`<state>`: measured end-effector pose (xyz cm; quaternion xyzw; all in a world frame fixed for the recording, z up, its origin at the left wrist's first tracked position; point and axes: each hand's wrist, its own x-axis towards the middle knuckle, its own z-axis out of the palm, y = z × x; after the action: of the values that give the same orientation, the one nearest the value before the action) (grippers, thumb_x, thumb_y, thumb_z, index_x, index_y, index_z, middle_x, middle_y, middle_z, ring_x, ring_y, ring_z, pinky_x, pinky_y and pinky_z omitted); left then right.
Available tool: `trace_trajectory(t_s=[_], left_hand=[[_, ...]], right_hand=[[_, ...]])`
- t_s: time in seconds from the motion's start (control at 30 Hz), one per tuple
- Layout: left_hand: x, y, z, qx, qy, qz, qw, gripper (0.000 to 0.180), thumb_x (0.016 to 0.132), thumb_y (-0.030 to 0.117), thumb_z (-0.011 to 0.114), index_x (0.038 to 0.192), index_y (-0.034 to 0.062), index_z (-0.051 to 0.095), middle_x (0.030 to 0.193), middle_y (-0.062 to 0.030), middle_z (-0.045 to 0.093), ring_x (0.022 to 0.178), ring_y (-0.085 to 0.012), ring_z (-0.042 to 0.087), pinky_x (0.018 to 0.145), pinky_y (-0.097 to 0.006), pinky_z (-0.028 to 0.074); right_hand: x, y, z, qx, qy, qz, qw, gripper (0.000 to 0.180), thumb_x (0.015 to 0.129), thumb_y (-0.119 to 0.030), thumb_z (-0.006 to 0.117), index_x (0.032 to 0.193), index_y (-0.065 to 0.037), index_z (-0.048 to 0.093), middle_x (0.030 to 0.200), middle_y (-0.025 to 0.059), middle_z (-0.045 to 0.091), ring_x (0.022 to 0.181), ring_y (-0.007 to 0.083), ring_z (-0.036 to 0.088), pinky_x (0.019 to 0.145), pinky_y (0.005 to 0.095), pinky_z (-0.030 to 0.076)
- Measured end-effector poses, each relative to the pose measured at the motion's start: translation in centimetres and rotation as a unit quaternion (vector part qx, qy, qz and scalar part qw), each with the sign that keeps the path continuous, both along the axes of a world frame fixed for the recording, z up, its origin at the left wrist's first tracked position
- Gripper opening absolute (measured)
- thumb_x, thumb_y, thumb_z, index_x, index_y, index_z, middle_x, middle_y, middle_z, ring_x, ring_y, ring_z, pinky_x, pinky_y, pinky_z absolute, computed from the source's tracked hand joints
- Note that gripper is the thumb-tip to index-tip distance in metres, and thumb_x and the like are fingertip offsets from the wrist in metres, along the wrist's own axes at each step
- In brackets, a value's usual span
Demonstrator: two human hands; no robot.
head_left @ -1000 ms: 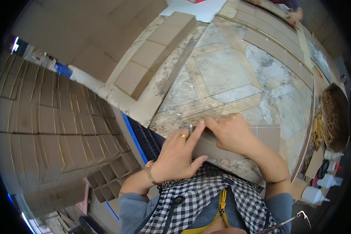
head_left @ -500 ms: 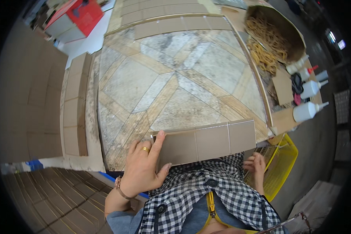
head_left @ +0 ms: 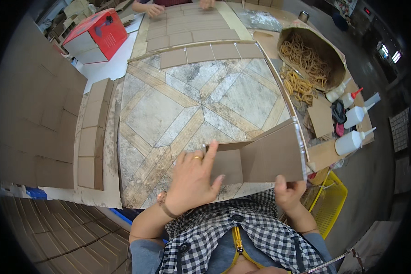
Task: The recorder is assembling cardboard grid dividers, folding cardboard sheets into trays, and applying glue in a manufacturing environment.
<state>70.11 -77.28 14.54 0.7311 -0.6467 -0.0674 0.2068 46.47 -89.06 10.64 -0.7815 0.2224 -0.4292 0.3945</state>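
A brown cardboard strip (head_left: 271, 153) lies across the near part of the patterned board (head_left: 160, 107), its right section folded up at an angle. My left hand (head_left: 190, 178), wearing a ring, grips the strip's left end, index finger along the edge and thumb below it. My right hand (head_left: 289, 194) pinches the near lower corner of the raised right section between thumb and fingers. Part of the strip's near edge is hidden behind my left thumb. Along the board's far edge lies a row of flat cardboard pieces (head_left: 200, 54).
Folded cardboard pieces (head_left: 93, 128) line the left side. Right of the board stand a container of rubber bands (head_left: 313, 52) and several white squeeze bottles (head_left: 348, 142). A yellow basket (head_left: 335, 201) sits below right. Another person's hand (head_left: 155, 10) shows at the far side.
My right hand has come up from beside my lap and taken the cardboard strip's right part, which is now tilted up. My left hand has shifted right with the strip.
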Motion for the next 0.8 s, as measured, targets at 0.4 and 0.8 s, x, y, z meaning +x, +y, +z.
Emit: trace_trajectory(t_s=[0.4,0.8], left_hand=[[1.0,-0.4,0.4,0.029,0.205,-0.041,0.978,0.095,0.076,0.046,0.067,0.141,-0.0066,0.021,0.114,-0.0267,0.051,0.108,-0.0396,0.05,0.097,-0.044,0.034],[1.1,2.2,-2.8,-0.068,0.282,-0.038,0.956,0.061,0.085,0.051,0.051,0.124,0.004,0.049,0.119,-0.0197,0.055,0.109,-0.0401,0.051,0.101,-0.049,0.03]], right_hand=[[4.1,0.1,3.4,-0.289,0.146,0.021,0.946,0.05,0.074,-0.003,0.058,0.12,0.014,0.047,0.108,0.035,0.056,0.068,0.0303,0.066,0.055,0.031,0.054],[3.7,-11.9,3.7,-0.259,0.177,-0.139,0.939,0.007,0.079,-0.013,0.061,0.082,-0.007,0.064,0.08,0.0078,0.065,0.061,0.0273,0.061,0.054,0.0339,0.049]])
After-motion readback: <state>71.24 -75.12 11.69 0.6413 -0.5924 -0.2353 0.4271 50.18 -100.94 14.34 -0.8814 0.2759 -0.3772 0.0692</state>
